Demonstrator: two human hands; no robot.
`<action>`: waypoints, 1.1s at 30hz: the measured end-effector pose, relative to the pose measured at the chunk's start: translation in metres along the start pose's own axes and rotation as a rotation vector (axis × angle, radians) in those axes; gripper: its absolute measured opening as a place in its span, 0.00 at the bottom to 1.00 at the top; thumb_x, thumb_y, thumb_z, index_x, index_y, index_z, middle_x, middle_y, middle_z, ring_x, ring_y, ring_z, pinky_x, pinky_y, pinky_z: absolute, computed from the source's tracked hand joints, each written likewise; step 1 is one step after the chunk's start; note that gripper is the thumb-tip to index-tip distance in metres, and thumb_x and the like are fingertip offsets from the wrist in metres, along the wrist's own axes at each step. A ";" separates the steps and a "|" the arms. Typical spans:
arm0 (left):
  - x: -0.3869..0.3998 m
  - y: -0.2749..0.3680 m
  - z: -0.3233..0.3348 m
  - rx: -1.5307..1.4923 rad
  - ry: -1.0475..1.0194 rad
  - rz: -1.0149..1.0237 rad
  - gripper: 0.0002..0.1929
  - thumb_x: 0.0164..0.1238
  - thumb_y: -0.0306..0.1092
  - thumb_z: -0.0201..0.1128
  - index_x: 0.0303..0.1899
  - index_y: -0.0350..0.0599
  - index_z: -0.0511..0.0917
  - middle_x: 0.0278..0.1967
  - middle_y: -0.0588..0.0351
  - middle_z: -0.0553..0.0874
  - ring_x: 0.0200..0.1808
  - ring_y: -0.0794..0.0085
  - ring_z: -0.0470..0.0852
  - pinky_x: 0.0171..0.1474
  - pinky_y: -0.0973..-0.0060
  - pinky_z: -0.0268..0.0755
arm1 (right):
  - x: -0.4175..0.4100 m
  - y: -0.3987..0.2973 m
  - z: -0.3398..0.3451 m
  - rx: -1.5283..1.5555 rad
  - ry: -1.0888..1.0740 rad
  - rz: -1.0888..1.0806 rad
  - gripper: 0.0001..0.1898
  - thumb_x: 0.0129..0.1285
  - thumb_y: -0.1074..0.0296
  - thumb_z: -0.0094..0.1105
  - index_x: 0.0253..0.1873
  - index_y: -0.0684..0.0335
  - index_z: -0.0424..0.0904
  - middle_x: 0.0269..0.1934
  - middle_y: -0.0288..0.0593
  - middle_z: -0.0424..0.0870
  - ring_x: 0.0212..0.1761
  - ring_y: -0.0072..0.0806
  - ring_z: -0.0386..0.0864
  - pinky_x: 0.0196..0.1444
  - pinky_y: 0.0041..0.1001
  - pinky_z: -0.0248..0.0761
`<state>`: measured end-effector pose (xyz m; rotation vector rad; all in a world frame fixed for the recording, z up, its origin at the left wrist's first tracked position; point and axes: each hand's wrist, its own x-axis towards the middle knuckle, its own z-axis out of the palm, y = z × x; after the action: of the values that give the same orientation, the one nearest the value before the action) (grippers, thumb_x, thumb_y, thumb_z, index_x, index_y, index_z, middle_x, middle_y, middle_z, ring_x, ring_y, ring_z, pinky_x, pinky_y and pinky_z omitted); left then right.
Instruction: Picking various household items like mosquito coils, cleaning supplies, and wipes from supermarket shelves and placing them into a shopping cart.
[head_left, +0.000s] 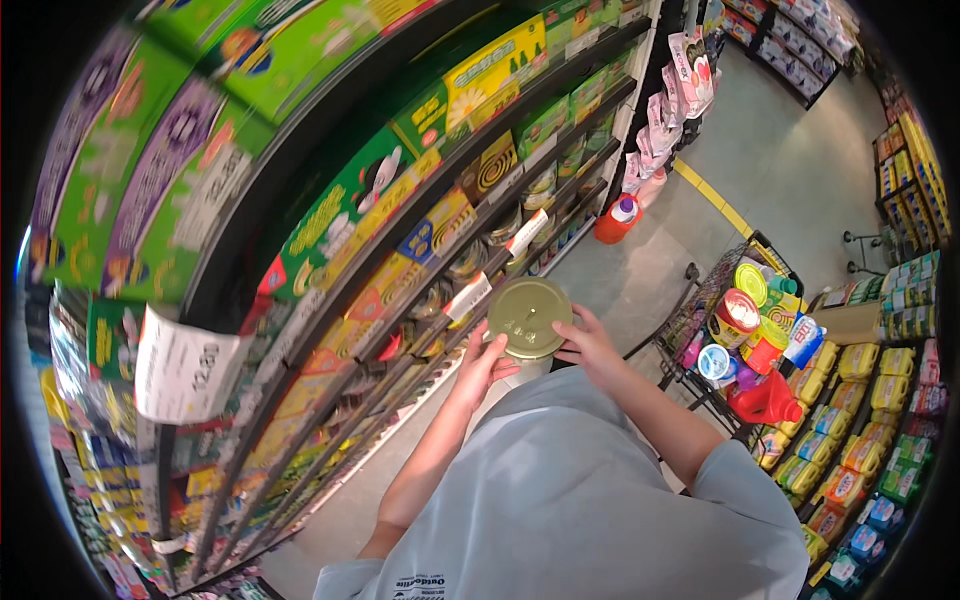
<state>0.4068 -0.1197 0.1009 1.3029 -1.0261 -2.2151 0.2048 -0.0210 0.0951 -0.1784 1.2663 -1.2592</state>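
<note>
Between both hands I hold a round olive-green tin (529, 318), its flat circular face turned up toward me. My left hand (484, 364) grips its lower left rim, thumb on the edge. On the right side, my right hand (592, 341) has the thumb resting on the face and the fingers around the edge. Some faint marking shows on the face. The tin's underside is hidden. Just beyond it are the shelves of a store rack (420, 330), with boxes of mosquito coils (450, 217) and round tins (472, 259).
To my right stands a wire shopping cart (701, 300) loaded with tubs, a red jug (765, 397) and a blue-and-white pack (804, 341). Another rack of bottles (847, 427) lies behind it. Pink packs (667, 112) hang at the shelf end, above a red bottle (619, 221). A price card (187, 367) sticks out at left.
</note>
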 end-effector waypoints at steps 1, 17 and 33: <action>0.015 0.002 -0.005 -0.026 -0.053 -0.057 0.36 0.71 0.49 0.62 0.74 0.52 0.54 0.53 0.51 0.78 0.43 0.70 0.84 0.46 0.68 0.83 | 0.014 -0.006 -0.004 0.017 0.001 -0.001 0.42 0.63 0.53 0.68 0.75 0.56 0.53 0.51 0.46 0.79 0.52 0.34 0.81 0.53 0.34 0.75; 0.008 -0.248 -0.294 1.076 0.453 -0.401 0.18 0.63 0.48 0.60 0.46 0.46 0.82 0.37 0.51 0.89 0.37 0.67 0.87 0.38 0.69 0.78 | 0.201 -0.050 0.012 0.145 0.104 -0.374 0.40 0.59 0.69 0.74 0.72 0.66 0.57 0.59 0.51 0.74 0.50 0.29 0.82 0.50 0.26 0.77; 0.130 -0.033 -0.063 0.118 0.279 -0.158 0.21 0.72 0.45 0.60 0.59 0.44 0.77 0.52 0.56 0.84 0.47 0.72 0.80 0.49 0.71 0.72 | 0.295 -0.026 0.059 0.146 0.228 -0.469 0.38 0.52 0.67 0.73 0.68 0.67 0.67 0.37 0.40 0.84 0.33 0.22 0.81 0.38 0.23 0.74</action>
<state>0.3972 -0.2049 -0.0194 1.7419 -0.9881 -2.0286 0.1728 -0.2879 -0.0421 -0.2406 1.3658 -1.8104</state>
